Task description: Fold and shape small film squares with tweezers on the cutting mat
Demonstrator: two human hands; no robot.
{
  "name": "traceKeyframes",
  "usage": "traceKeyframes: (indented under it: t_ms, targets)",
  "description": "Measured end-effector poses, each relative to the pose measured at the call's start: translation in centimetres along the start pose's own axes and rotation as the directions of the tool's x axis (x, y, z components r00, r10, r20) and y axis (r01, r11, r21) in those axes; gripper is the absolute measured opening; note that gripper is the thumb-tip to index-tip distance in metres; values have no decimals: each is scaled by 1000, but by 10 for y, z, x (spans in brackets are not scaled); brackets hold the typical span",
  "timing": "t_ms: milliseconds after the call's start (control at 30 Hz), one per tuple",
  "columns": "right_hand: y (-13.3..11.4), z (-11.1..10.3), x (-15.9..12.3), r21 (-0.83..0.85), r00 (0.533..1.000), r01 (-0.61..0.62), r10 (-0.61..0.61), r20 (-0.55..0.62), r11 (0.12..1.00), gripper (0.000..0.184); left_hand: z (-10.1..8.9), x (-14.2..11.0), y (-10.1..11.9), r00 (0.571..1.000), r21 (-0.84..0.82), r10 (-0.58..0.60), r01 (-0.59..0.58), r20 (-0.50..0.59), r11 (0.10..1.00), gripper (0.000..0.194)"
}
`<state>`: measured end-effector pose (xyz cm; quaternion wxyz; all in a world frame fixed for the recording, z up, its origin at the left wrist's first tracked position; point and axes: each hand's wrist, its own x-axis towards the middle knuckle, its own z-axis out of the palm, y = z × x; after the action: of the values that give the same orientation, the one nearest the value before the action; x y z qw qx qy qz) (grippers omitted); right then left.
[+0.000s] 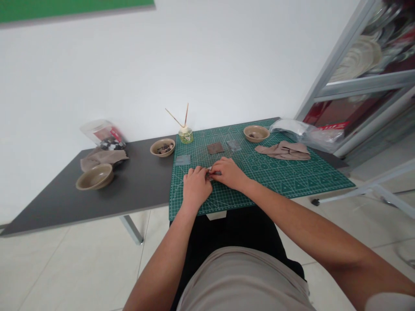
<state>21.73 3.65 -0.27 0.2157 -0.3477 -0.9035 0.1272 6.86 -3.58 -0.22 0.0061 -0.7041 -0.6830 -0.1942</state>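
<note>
Close together over the green cutting mat (275, 172), my left hand (196, 185) and my right hand (229, 173) are both closed with curled fingers. A small greyish piece (214, 173) shows between their fingertips, mostly covered, so its kind is unclear. Just beyond the hands lies a flat brown square (215, 148). Beside it on the right is a small clear plastic bag (234, 145). To the left of it rests a pale see-through rectangle (183, 160).
A bowl of small dark and pink pieces (165, 147) stands by a reed diffuser (186, 134). Another bowl (256, 134), a brown cloth (285, 150) and plastic packaging (308, 131) are at right. A third bowl (95, 177), a cloth (102, 157) and a clear tub (103, 133) sit left.
</note>
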Motion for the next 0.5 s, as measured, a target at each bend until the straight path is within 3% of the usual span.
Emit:
traceKeyframes:
  t_ms: [267, 500]
  targets:
    - [3, -10, -7, -7, 1000, -14, 14, 28, 1000, 12, -4, 1, 3, 998, 40, -25, 23, 55, 999, 31]
    - [1, -4, 5, -34, 999, 12, -11, 40, 999, 13, -5, 3, 1, 994, 32, -63, 60, 86, 998, 30]
